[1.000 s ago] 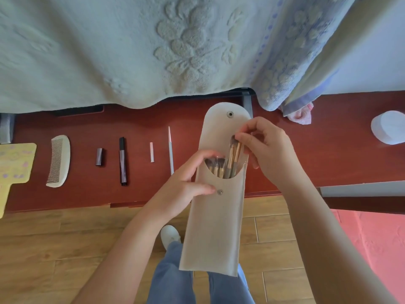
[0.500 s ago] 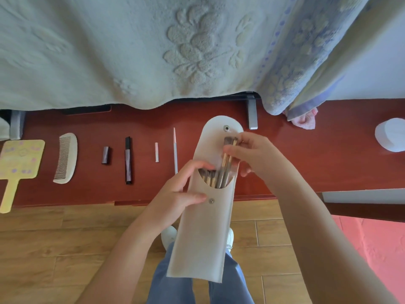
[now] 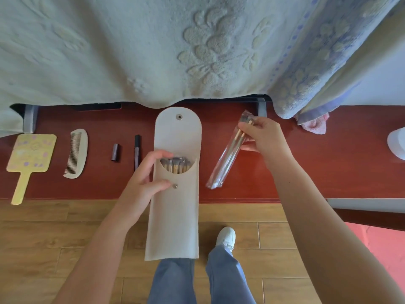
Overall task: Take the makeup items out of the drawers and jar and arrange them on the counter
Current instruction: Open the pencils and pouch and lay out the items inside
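My left hand [image 3: 146, 180] grips the left edge of a tall beige brush pouch [image 3: 175, 216], its flap open upward. Several wooden-handled brushes [image 3: 175, 166] still stand in its pocket. To the right, my right hand [image 3: 260, 137] pinches the top of a brush wrapped in a clear plastic sleeve [image 3: 225, 159], which slants down over the red counter [image 3: 306, 172]. Laid in a row on the counter at left are a yellow hand mirror [image 3: 30, 154], a pale comb [image 3: 75, 153], a small dark tube [image 3: 115, 152] and a dark pen-like stick [image 3: 136, 150].
A pale towel [image 3: 153, 51] and a blue-patterned cloth [image 3: 317, 62] hang over the back of the counter. A white round container [image 3: 396, 143] sits at the far right edge, a pink cloth [image 3: 315, 126] near it. Wooden floor, my legs and a white shoe [image 3: 225, 238] lie below.
My right hand has pulled the sleeved brush clear of the pouch and carried it right over the counter. The pouch has shifted and now hides the two thin sticks.
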Action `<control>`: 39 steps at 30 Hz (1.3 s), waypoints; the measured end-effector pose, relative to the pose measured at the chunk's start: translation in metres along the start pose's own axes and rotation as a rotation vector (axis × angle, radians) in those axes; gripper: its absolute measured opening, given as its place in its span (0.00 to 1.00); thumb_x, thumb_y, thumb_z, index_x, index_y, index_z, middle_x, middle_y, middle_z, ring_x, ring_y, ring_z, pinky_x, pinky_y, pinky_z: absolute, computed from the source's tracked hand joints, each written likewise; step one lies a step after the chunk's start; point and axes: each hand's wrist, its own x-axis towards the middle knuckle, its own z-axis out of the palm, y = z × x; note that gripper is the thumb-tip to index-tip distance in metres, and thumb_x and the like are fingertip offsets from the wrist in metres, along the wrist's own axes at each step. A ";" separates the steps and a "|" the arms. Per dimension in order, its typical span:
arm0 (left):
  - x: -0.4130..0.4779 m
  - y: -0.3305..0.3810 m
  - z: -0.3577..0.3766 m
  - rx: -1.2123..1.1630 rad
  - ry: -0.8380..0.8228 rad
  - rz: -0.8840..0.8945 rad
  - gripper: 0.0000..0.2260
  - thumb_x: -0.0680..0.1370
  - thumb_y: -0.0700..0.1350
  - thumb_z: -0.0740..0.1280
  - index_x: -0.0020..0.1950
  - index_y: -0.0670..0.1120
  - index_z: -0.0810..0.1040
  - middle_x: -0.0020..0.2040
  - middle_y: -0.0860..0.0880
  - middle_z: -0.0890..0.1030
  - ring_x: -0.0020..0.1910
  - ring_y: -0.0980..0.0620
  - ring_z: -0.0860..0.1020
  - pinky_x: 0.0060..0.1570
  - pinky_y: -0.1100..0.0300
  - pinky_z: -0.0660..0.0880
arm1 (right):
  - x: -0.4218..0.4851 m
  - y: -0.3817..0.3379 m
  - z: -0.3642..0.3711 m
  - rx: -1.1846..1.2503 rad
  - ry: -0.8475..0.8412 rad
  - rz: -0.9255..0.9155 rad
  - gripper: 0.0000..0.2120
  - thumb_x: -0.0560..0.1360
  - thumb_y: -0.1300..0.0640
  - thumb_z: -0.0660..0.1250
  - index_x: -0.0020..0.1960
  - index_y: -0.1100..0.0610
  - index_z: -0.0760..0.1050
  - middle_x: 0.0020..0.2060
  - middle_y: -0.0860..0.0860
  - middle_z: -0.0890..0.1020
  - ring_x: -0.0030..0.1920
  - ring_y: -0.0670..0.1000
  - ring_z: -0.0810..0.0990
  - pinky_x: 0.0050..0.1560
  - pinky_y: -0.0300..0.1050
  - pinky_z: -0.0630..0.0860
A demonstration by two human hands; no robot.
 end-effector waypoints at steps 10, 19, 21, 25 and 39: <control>0.007 0.009 0.022 -0.097 -0.001 0.058 0.22 0.68 0.42 0.69 0.60 0.59 0.72 0.58 0.56 0.76 0.55 0.57 0.77 0.46 0.64 0.77 | 0.000 0.007 0.012 -0.232 -0.084 -0.066 0.18 0.72 0.56 0.70 0.61 0.57 0.75 0.46 0.50 0.83 0.42 0.45 0.83 0.42 0.41 0.82; 0.011 0.019 0.049 -0.117 -0.071 0.109 0.29 0.70 0.38 0.72 0.64 0.62 0.70 0.61 0.55 0.77 0.57 0.57 0.78 0.48 0.64 0.77 | -0.045 -0.011 -0.005 0.179 -0.165 -0.252 0.13 0.78 0.58 0.63 0.62 0.55 0.73 0.50 0.52 0.83 0.49 0.48 0.82 0.47 0.41 0.79; 0.011 0.019 0.055 -0.103 -0.070 0.109 0.29 0.70 0.40 0.73 0.64 0.63 0.68 0.60 0.58 0.76 0.58 0.58 0.77 0.49 0.63 0.77 | -0.052 -0.015 -0.004 0.235 -0.194 -0.304 0.17 0.76 0.59 0.65 0.65 0.55 0.70 0.50 0.53 0.82 0.52 0.49 0.81 0.53 0.43 0.78; 0.011 0.021 0.065 -0.079 -0.028 0.112 0.28 0.71 0.39 0.72 0.64 0.62 0.67 0.59 0.55 0.77 0.55 0.58 0.78 0.46 0.63 0.78 | -0.060 -0.016 -0.011 0.164 -0.161 -0.448 0.12 0.75 0.63 0.65 0.57 0.56 0.75 0.41 0.48 0.80 0.45 0.44 0.79 0.51 0.38 0.75; 0.024 0.044 0.082 -0.414 0.039 0.046 0.21 0.72 0.44 0.64 0.64 0.55 0.69 0.49 0.54 0.83 0.47 0.55 0.81 0.38 0.62 0.76 | -0.078 0.004 -0.016 -0.102 -0.262 -0.417 0.07 0.76 0.56 0.64 0.46 0.47 0.81 0.71 0.48 0.66 0.71 0.35 0.58 0.66 0.34 0.62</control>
